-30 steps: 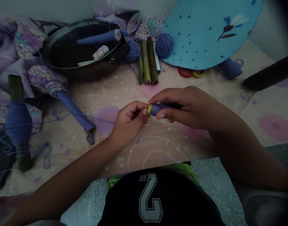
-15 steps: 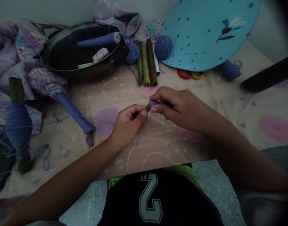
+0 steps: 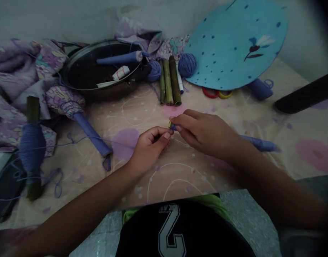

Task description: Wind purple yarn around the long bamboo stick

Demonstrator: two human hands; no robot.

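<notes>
Right hand (image 3: pixel 207 135) in a steady fingertip pinch on a short blue-wrapped bamboo tube (image 3: pixel 172 125); left hand (image 3: pixel 150 148) curled just beside, grip unclear

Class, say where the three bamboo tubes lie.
In the head view, the three bamboo tubes lie side by side between a blue yarn ball and another, beyond the right hand.
</notes>
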